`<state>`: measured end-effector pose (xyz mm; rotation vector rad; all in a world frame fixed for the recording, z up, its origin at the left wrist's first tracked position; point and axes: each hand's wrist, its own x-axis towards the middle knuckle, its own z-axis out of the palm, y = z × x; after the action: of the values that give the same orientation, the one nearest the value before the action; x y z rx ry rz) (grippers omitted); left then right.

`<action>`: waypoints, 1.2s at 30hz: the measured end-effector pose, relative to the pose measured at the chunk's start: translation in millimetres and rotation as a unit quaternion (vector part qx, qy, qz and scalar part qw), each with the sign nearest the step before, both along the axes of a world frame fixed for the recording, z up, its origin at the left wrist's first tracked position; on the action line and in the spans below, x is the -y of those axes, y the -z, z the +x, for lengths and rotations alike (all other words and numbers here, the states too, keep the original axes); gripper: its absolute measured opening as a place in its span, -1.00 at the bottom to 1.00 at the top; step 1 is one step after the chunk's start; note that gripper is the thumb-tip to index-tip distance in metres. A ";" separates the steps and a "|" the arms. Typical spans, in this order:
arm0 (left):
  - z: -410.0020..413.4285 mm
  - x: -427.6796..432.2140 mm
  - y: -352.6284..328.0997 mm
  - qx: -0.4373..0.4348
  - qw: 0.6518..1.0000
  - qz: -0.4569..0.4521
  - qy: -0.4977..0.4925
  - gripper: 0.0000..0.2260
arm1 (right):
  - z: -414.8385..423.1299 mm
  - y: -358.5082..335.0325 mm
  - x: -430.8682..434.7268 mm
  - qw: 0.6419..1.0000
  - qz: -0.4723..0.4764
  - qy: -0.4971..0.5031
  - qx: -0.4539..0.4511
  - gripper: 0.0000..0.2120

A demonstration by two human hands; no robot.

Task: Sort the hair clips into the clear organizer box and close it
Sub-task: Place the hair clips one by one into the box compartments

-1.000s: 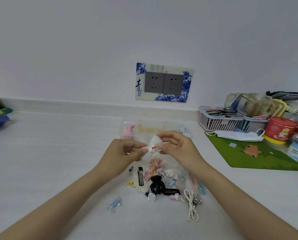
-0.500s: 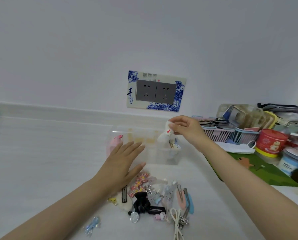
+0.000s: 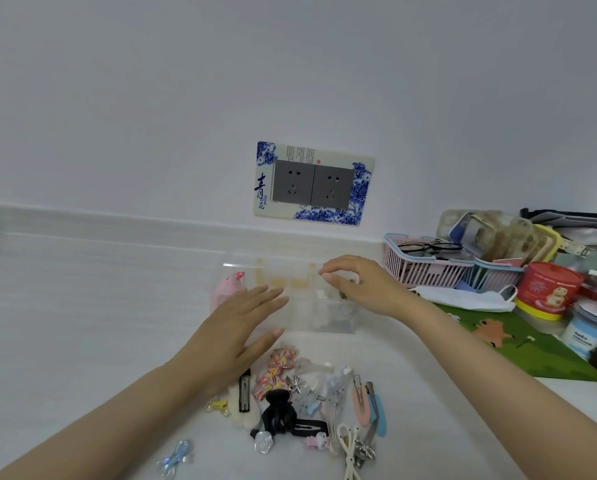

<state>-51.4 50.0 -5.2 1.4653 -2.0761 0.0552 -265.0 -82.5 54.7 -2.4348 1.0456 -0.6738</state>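
The clear organizer box [image 3: 300, 322] stands open near the wall, with a pink clip [image 3: 228, 289] in its left end. My right hand [image 3: 363, 285] hovers over the box's right compartment with fingers loosely curled and nothing visible in them. Just in front of the box, my left hand [image 3: 236, 327] is spread flat, palm down. A pile of hair clips [image 3: 304, 389] lies on the white table nearer to me, including a black claw clip [image 3: 278, 410] and pink and blue snap clips [image 3: 370, 403]. A pale blue bow clip [image 3: 174, 459] lies apart at the lower left.
To the right stand a pink basket [image 3: 425, 270] with glasses, a white face mask [image 3: 463, 298], a red tub [image 3: 546, 289] and other containers, beside and on a green mat [image 3: 519, 344]. A decorated wall socket [image 3: 312, 183] sits above the box.
Both hands held a white clip, then my right hand carried it over the box's right end. Now that hand shows no clip, and my left hand has stayed spread in front of the box.
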 end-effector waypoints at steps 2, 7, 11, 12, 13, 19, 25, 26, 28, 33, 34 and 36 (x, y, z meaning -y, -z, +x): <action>0.6 -8.1 -8.0 -0.010 1.000 -0.019 0.008 -0.54 | -2.4 -0.2 -18.6 0.998 -0.003 -0.016 0.064 -0.80; 3.2 -20.8 -15.9 -0.007 0.991 0.126 -0.041 -0.59 | 0.6 22.3 -62.8 0.992 0.062 -0.035 0.105 -0.82; -3.8 -21.6 -5.4 -0.021 0.985 0.157 -0.067 -0.59 | 6.3 45.6 -74.7 0.992 0.101 -0.024 0.069 -0.73; -6.3 -20.5 -3.2 -0.029 0.984 0.161 -0.064 -0.59 | 7.3 48.9 -75.0 0.993 0.105 -0.020 0.058 -0.71; -8.4 -18.9 -1.0 -0.046 0.983 0.168 -0.059 -0.63 | 7.8 51.2 -75.3 0.992 0.111 -0.016 0.050 -0.69; -14.5 -17.3 3.2 -0.140 0.973 0.177 -0.058 -0.85 | 10.3 56.9 -82.1 0.985 0.149 -0.017 0.087 -0.81; -15.0 -15.5 -4.5 -0.245 0.963 0.098 -0.058 -0.88 | 11.5 43.0 -87.5 0.943 0.218 -0.014 0.253 -0.86; -17.3 -15.5 -6.9 -0.261 0.960 0.083 -0.052 -0.87 | 12.2 40.6 -87.8 0.934 0.229 -0.011 0.274 -0.86; -23.5 -15.1 -11.6 -0.288 0.955 0.055 -0.040 -0.85 | 13.6 36.8 -87.4 0.918 0.243 -0.006 0.314 -0.86; -36.8 -10.6 -16.3 -0.341 0.940 0.000 -0.032 -0.86 | 16.2 30.6 -83.4 0.892 0.263 -0.028 0.367 -0.80; -37.3 -9.9 -17.1 -0.342 0.939 -0.004 -0.027 -0.85 | 15.8 29.8 -82.5 0.889 0.264 -0.030 0.374 -0.80; -37.0 -9.6 -18.0 -0.332 0.943 0.007 -0.006 -0.80 | 14.2 28.5 -79.6 0.887 0.261 -0.025 0.380 -0.79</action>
<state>-88.5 59.6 12.8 1.2703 -1.5135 -0.3978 -250.8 -2.8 26.3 -1.5075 0.7005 -1.0468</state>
